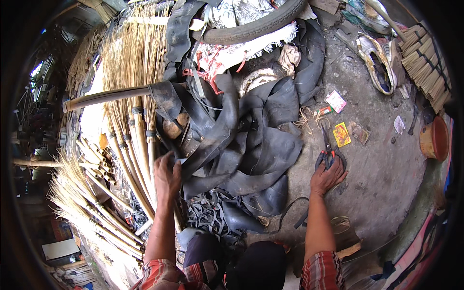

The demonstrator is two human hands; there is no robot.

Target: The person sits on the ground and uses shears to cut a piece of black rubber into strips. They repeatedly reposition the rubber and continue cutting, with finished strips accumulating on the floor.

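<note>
My right hand (327, 178) is closed around the handles of a pair of scissors (326, 145) with black and orange grips. Their blades point away from me, just above the ground. On the left, my left hand (167, 176) pinches the near end of a black rubber strip (205, 149), like cut inner tube; its fingertips are partly hidden. That strip runs up into a heap of wide black rubber sheets (263, 159) between my hands. Thin rubber strips (210, 215) lie tangled in front of my knees.
Straw brooms with bamboo handles (137, 121) lean at the left, with more brooms (89, 203) below. A bamboo pole (106, 98) juts across them. Behind the heap lies a tyre (256, 30). Small packets (341, 135) lie beyond the scissors; a brown tub (434, 138) stands far right.
</note>
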